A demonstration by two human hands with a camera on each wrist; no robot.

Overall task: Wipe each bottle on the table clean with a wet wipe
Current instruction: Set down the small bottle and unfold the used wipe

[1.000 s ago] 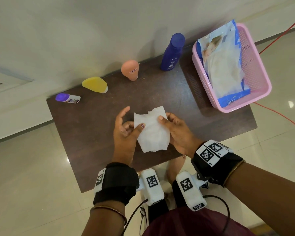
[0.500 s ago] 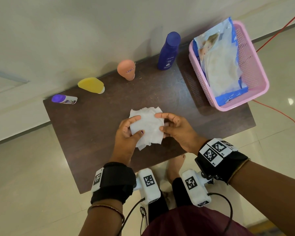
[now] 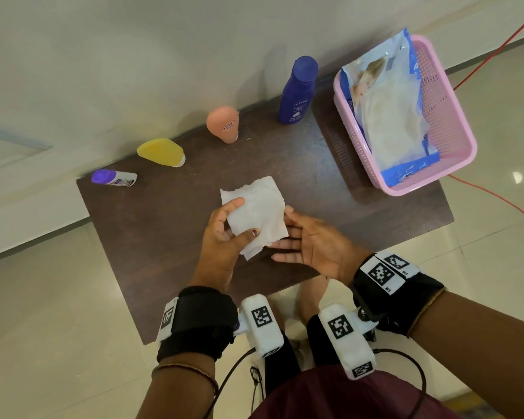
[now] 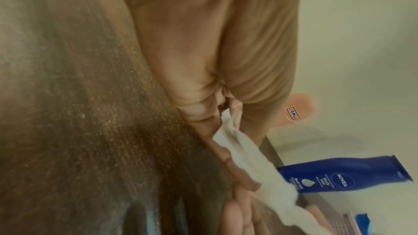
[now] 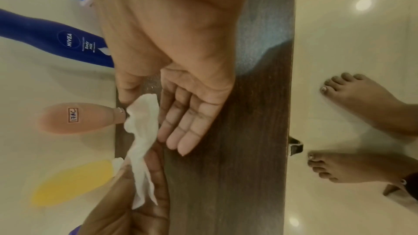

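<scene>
My left hand [image 3: 224, 237] pinches the wet wipe [image 3: 256, 214] over the table [image 3: 164, 237], my right hand [image 3: 312, 246] is spread flat beside it, so I should bunch it snugly before reaching a bottle [image 3: 297, 90].

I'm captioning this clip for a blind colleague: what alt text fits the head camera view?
Over a dark table, the left hand holds a white wet wipe while the open right hand touches its edge. Four bottles line the far edge beside a pink basket holding a wipes pack.
</scene>
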